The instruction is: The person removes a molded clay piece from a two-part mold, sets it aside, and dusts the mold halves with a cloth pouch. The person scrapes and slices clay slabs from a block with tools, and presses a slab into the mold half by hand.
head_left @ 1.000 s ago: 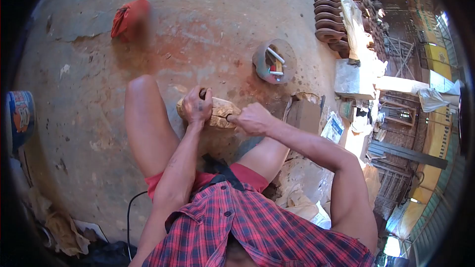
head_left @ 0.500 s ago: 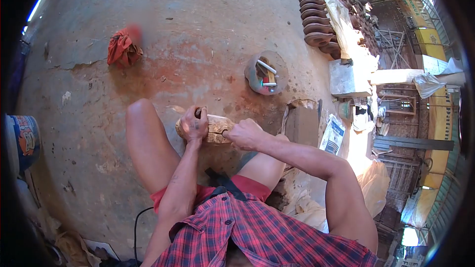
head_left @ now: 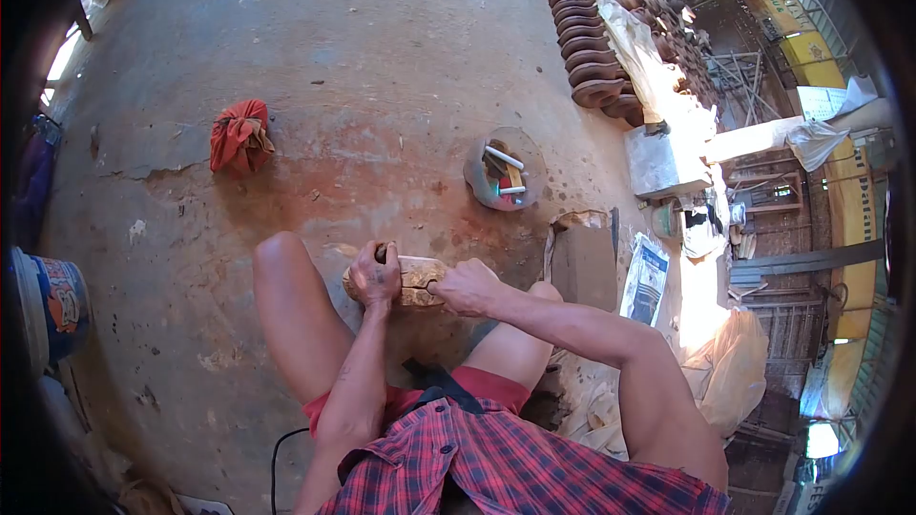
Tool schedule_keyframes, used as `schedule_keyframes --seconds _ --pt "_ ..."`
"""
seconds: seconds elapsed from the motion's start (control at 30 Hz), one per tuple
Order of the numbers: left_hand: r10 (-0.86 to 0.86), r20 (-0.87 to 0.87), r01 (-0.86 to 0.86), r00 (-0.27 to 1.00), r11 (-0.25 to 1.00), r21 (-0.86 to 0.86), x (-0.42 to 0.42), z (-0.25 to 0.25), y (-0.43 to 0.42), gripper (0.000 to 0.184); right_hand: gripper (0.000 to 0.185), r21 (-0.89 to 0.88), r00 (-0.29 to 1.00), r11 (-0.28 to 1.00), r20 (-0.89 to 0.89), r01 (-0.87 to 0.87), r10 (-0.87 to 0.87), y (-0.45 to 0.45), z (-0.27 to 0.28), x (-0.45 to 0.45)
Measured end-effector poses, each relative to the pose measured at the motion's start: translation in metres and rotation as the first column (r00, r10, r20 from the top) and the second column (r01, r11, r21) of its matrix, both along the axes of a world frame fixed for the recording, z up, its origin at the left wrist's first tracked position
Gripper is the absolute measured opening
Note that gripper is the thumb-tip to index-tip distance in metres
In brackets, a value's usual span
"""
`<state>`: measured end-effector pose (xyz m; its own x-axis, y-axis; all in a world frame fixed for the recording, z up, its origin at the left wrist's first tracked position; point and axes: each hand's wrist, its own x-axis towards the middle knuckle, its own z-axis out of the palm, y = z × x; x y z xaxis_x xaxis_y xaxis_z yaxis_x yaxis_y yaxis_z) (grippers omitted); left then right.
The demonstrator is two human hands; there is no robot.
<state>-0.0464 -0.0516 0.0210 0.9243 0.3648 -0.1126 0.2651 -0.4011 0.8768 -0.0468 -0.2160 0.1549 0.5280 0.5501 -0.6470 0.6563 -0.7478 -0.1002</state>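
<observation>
While the left hand [head_left: 375,275] wraps the left end of a pale block [head_left: 418,298], its fingers clamped on it, the right hand [head_left: 466,288] is at the block's right end. The fingers there are curled in together beside a dark notch; whether they grip the block or something hidden inside the fist, I cannot tell. A dark round spot shows by the left thumb, too small to name. The block is between the knees, the left knee [head_left: 281,253] to its left and the right knee [head_left: 546,291] to its right; whether it touches the floor [head_left: 334,57] is unclear. Beyond the block and a little to its right, a bowl [head_left: 476,185] holds white rods [head_left: 504,157]; beyond it to the left lies a red cloth [head_left: 240,138]. Right of the block come a brown slab [head_left: 584,262] and, farther out, a printed sheet [head_left: 647,278]. Well apart from the block, a bucket [head_left: 62,310] is far to its left, and curved brown pieces [head_left: 590,57] stand in a row beyond it on the right.
</observation>
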Motion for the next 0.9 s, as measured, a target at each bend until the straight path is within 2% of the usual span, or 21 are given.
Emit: schedule_keyframes --seconds 0.07,0.1,0.17,0.27,0.3,0.37,0.4,0.47,0.5,0.57,0.63,0.67,0.7,0.77,0.8,0.83,0.9 --pt "0.02 -0.04 -0.021 0.999 1.0 -0.02 -0.001 0.011 0.001 0.025 0.034 -0.025 0.995 0.994 0.014 0.102 -0.102 0.003 -0.003 -0.005" --pt "0.024 -0.041 -0.025 0.999 1.0 -0.018 -0.001 0.011 0.001 0.025 0.034 -0.023 0.995 0.995 0.013 0.098 -0.097 0.005 -0.001 -0.005" --pt "0.009 -0.063 -0.01 0.998 1.0 -0.022 0.0 0.01 0.002 0.025 0.039 -0.012 0.96 0.963 -0.073 0.27 -0.27 0.009 0.003 -0.007" --pt "0.016 -0.047 -0.017 0.999 1.0 -0.011 0.0 0.008 0.001 0.026 0.047 -0.002 0.913 0.926 -0.167 0.378 -0.373 0.019 0.034 -0.005" --pt "0.011 -0.049 -0.011 0.999 1.0 -0.013 0.0 0.009 0.0 0.026 0.047 -0.004 0.911 0.924 -0.168 0.382 -0.378 0.018 0.029 -0.008" --pt "0.025 -0.106 -0.024 0.994 1.0 0.004 0.0 0.014 0.001 0.026 0.057 0.013 0.791 0.809 -0.223 0.587 -0.57 0.02 0.007 -0.019" --pt "0.024 -0.108 -0.023 0.994 1.0 0.007 0.001 0.013 0.001 0.026 0.057 0.014 0.79 0.809 -0.227 0.588 -0.57 0.02 -0.005 -0.027" --pt "0.018 -0.045 -0.018 0.999 1.0 -0.005 -0.001 0.006 0.001 0.027 0.06 0.259 0.754 0.713 -0.124 0.652 -0.645 0.019 -0.025 -0.043" --pt "0.008 -0.062 -0.008 0.998 1.0 -0.004 -0.001 0.007 0.001 0.027 0.06 0.245 0.751 0.712 -0.149 0.659 -0.643 0.021 -0.025 -0.048" --pt "0.016 -0.073 -0.014 0.997 0.999 0.032 0.001 0.006 -0.001 0.027 0.059 0.299 0.486 0.393 -0.375 0.869 -0.789 0.032 -0.019 -0.048" --pt "0.021 -0.08 -0.016 0.997 0.998 0.06 -0.002 0.006 0.0 0.027 0.056 0.242 0.288 0.181 -0.54 0.953 -0.791 0.042 0.003 -0.043" --pt "0.018 -0.089 -0.014 0.996 0.999 0.043 0.0 0.011 0.001 0.027 0.055 0.076 0.17 0.153 -0.522 0.985 -0.836 0.042 0.003 -0.038" --pt "0.026 -0.111 -0.02 0.994 0.998 0.056 -0.001 0.01 0.002 0.027 0.055 0.057 0.165 0.159 -0.536 0.986 -0.828 0.05 0.006 -0.038" --pt "0.034 -0.066 -0.033 0.997 0.999 0.022 0.0 0.009 0.0 0.026 0.053 0.0 0.03 0.035 -0.518 0.999 -0.855 0.059 0.014 -0.037" --pt "0.03 -0.08 -0.028 0.996 0.999 0.021 0.0 0.011 0.001 0.025 0.054 0.077 0.0 -0.055 -0.578 0.996 -0.816 0.063 0.003 -0.045" --pt "0.034 -0.09 -0.032 0.995 0.999 0.024 -0.001 0.009 0.001 0.025 0.054 0.066 -0.003 -0.051 -0.58 0.997 -0.815 0.063 -0.005 -0.051" --pt "0.034 -0.047 -0.032 0.998 0.999 0.03 0.001 0.007 0.001 0.025 0.049 0.204 0.008 -0.109 -0.5 0.973 -0.866 0.064 -0.012 -0.057"
